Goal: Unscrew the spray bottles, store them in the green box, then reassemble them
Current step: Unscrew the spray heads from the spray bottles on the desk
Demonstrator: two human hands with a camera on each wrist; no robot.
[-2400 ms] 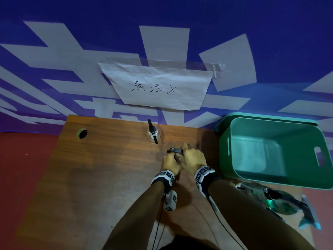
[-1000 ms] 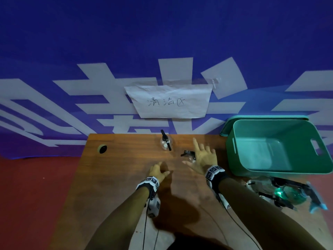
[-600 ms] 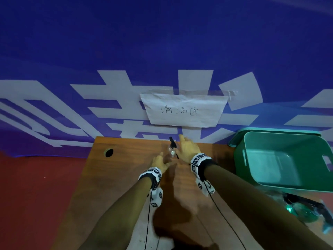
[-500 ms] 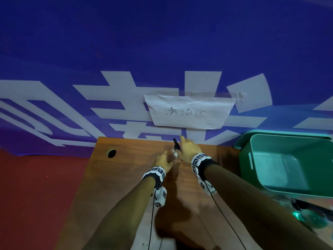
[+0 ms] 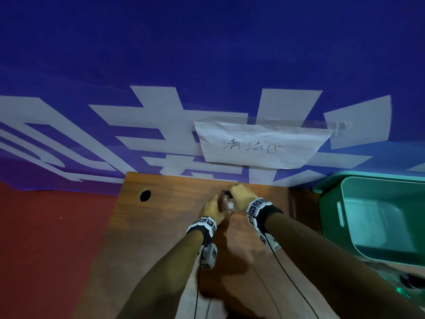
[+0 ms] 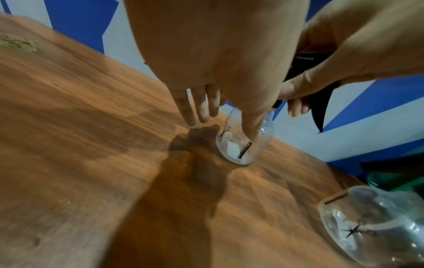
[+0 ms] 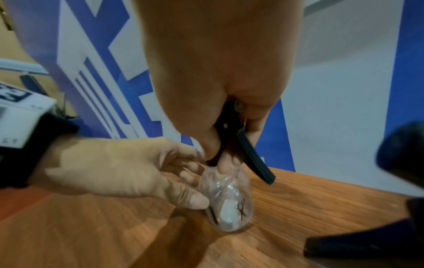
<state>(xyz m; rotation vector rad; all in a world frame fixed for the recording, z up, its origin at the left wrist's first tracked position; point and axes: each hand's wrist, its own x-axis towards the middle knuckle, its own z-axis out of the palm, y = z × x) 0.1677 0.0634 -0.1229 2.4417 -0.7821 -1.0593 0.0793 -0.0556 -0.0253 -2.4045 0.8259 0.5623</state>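
**Both hands on a clear spray bottle at the back of the surface**

A clear spray bottle stands upright on the wooden surface, close to its far edge by the blue and white wall banner. The right hand comes down from above, its fingers and thumb curled round the black trigger head at the bottle's top; the long black trigger lever slopes down to the right, clear of the bottle's wall. The left hand reaches in from the left, thumb and fingers curved against the bottle's clear body. In the left wrist view, three of its fingers point straight down beside the bottle, near the wood, while the thumb presses the near wall. A small scissors mark shows on the bottle's side.

A second clear bottle, bearing the same scissors mark, lies near the right of the left wrist view, well apart from the held one. The green box sits at the right end of the surface, open side up. A paper sign with handwritten characters is taped to the banner above the hands. A round cable hole lies in the surface to the left.
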